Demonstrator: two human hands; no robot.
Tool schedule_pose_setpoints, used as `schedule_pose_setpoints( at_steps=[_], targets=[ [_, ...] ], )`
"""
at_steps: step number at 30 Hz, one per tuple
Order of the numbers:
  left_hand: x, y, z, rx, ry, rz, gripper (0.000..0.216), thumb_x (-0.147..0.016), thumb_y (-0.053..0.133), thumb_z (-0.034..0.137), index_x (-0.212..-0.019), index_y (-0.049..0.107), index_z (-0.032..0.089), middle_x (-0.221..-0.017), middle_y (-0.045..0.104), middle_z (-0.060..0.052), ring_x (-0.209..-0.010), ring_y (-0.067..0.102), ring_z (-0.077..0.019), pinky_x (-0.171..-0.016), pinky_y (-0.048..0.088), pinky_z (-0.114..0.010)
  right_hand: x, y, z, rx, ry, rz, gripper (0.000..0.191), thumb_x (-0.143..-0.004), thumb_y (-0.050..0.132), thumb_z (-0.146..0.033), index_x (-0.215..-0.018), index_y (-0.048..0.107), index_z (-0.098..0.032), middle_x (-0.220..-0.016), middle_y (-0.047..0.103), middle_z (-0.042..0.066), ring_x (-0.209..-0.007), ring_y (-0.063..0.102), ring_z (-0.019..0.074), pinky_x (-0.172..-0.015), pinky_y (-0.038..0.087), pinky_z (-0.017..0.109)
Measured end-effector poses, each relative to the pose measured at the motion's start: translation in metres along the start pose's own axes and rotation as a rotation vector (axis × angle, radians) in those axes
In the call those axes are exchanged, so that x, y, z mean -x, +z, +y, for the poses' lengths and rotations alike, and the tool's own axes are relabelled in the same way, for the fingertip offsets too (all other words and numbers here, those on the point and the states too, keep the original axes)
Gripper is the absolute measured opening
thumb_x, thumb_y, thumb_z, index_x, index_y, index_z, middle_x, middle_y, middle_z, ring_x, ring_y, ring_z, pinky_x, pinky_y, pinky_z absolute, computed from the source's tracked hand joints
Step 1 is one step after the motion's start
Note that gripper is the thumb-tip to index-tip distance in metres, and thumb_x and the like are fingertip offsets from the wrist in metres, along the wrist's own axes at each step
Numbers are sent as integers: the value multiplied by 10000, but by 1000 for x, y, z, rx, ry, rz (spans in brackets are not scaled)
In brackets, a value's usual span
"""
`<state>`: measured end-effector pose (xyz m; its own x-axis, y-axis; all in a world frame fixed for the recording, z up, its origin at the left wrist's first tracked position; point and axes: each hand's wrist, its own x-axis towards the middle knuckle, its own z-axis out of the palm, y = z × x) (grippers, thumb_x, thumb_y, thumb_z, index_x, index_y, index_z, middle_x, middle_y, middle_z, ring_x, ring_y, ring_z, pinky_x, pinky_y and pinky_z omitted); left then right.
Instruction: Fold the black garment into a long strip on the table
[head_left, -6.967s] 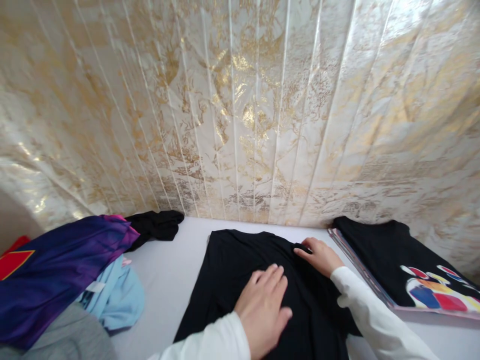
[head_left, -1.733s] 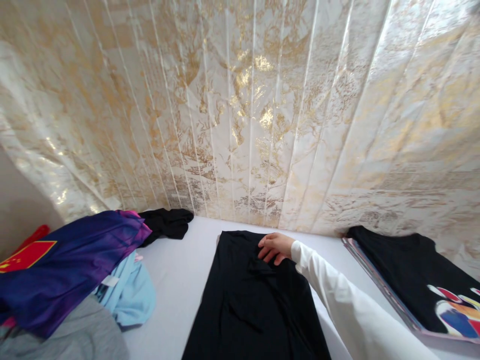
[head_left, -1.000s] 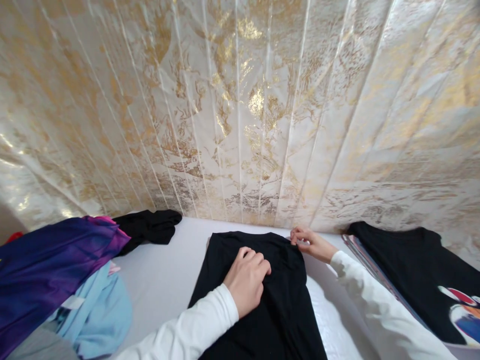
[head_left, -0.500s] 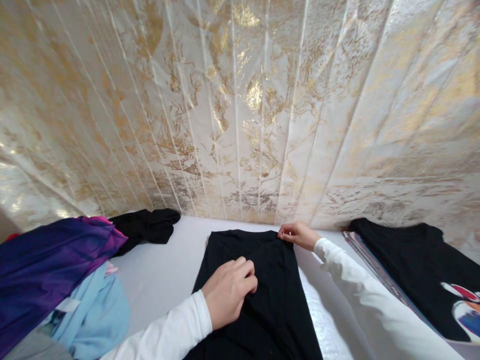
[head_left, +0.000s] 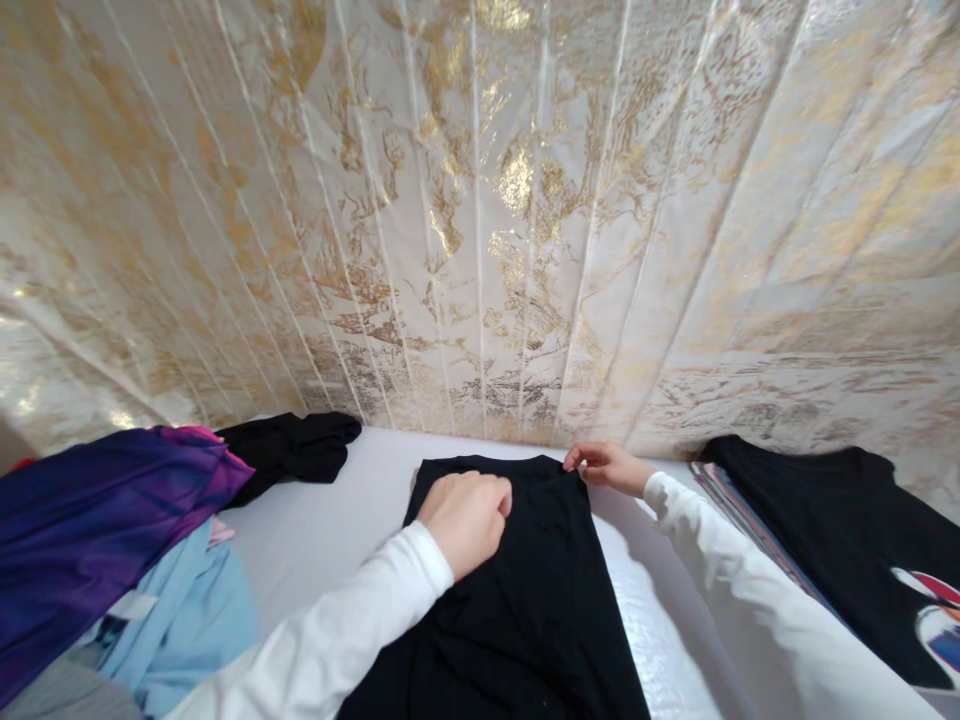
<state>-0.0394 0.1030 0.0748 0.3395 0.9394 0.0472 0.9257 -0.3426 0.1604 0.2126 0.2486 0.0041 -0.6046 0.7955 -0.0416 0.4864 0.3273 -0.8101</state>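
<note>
A black garment with a waistband, skirt or trousers I cannot tell, lies spread on the white surface in front of me. At the far right corner of its waistband, my right hand pinches the cloth between thumb and fingers. My left hand is over the upper part of the garment, just below the waistband. Its fingers are curled in and closed against the cloth; their tips are hidden, so whatever they hold does not show. The garment's lower end runs out of the picture.
To the left is a loose heap with a purple garment, a light blue one and a black one. A stack of folded clothes, topped by a black T-shirt, stands right. A gold-patterned wall covering rises behind.
My left hand has moved up the garment, closer to the waistband, with its fingers curled further under. The right hand stays at the waistband corner, and the view has shifted slightly.
</note>
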Motion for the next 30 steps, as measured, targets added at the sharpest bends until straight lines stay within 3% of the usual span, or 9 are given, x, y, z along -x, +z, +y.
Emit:
schedule_pose_setpoints(
  at_steps=[3,5,7,11,16,22,26,28,30],
  targets=[
    [-38,19,7,26,-30,33,196,-804,557,326,-932,607,187,-990,658,-65,-958,575,-248,-781,428,-336,0,0,-3,29,-5,-5,226,-643,541,-239,-840,631,-175,-708,589,-6,-472,405,72,-460,351,219],
    [-55,33,9,31,-54,21,215,-793,586,384,-856,615,181,-955,667,-75,-958,580,-265,-785,432,-349,-1,0,-5,61,-10,4,209,-675,528,-245,-841,635,-178,-668,572,-16,-479,422,82,-475,372,227],
    [-62,44,9,37,-79,23,161,-822,550,336,-769,602,193,-894,675,-56,-910,603,-249,-772,435,-339,-3,1,-4,105,-18,26,179,-690,529,-243,-820,637,-181,-647,565,-20,-503,441,94,-511,391,239],
    [-59,53,6,34,-125,35,100,-858,480,241,-861,571,199,-848,676,-54,-814,639,-242,-713,439,-337,-6,8,0,206,-40,88,111,-670,553,-196,-753,628,-193,-649,576,-16,-576,483,124,-590,403,262],
    [-51,50,-7,43,-111,27,223,-848,558,330,-1036,514,220,-797,667,-30,-796,645,-243,-731,427,-334,-9,18,-2,329,-61,200,134,-694,512,-144,-763,610,-204,-712,570,0,-659,513,150,-660,412,280],
    [-30,32,-39,79,-106,8,127,-814,607,322,-896,575,230,-727,654,20,-843,612,-209,-768,396,-301,-13,24,-25,429,-55,324,189,-684,477,-53,-754,579,-197,-801,566,30,-708,539,157,-711,408,286],
    [-11,22,-57,119,-185,6,111,-811,589,332,-842,595,226,-783,660,13,-845,594,-197,-705,394,-272,15,61,-67,440,-93,345,91,-785,479,-168,-812,554,-212,-846,560,27,-728,542,155,-705,411,283],
    [-3,21,-64,145,-226,-12,143,-806,585,357,-789,606,216,-774,656,1,-799,596,-198,-678,395,-273,37,89,-89,423,-103,254,101,-832,479,-293,-792,544,-227,-760,562,6,-711,543,162,-667,414,278],
    [4,23,-69,179,-238,-34,192,-791,596,383,-718,607,205,-747,648,-6,-757,595,-197,-663,396,-275,56,117,-105,487,-77,185,159,-768,567,-371,-808,541,-219,-805,578,30,-760,547,199,-673,417,308]
  ],
)
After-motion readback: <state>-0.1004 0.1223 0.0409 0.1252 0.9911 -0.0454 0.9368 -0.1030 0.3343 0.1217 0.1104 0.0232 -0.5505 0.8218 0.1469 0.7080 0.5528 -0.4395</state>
